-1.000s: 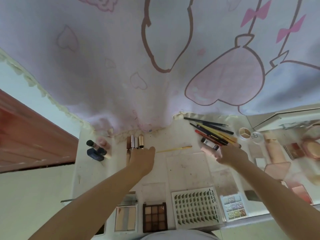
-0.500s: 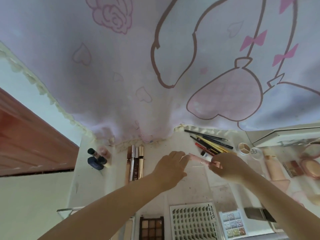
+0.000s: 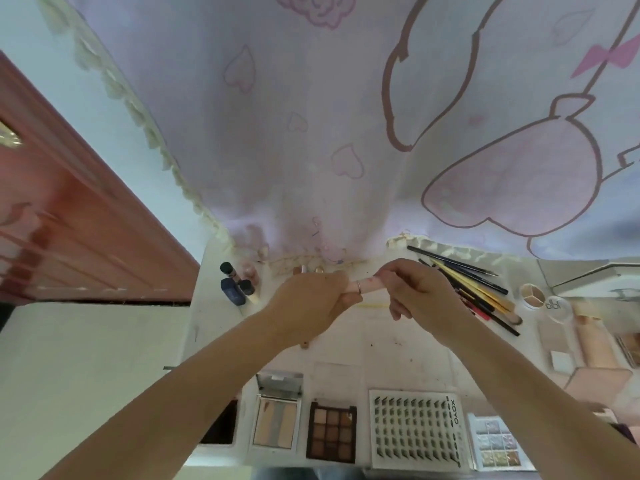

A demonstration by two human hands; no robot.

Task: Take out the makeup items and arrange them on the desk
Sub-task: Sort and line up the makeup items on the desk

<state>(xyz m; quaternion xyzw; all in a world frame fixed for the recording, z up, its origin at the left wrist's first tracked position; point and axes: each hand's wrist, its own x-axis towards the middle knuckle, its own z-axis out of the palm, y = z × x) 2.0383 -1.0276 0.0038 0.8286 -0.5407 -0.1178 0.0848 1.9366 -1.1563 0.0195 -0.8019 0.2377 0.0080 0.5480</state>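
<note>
Two hands meet above the middle of a white tabletop (image 3: 214,327), sharing one small pink tube (image 3: 367,285). The left hand (image 3: 311,306) curls its fingers round the tube's left end; the right hand (image 3: 419,296) pinches the right end between thumb and fingertips. The tube lies level, its long axis running left to right between the two hands and roughly parallel to the curtain (image 3: 311,133) hanging at the tabletop's far edge. Neither hand is nearer: each already has an end, so whichever lets go leaves the other to set it down. Right of the tube a fan of pencils and brushes (image 3: 474,289) lies on the tabletop; left of it stands a cluster of small dark-capped bottles (image 3: 239,285). Nearer the person than the tube sits a row of palettes, among them a brown eyeshadow palette (image 3: 331,430) and a lash tray (image 3: 414,433).
</note>
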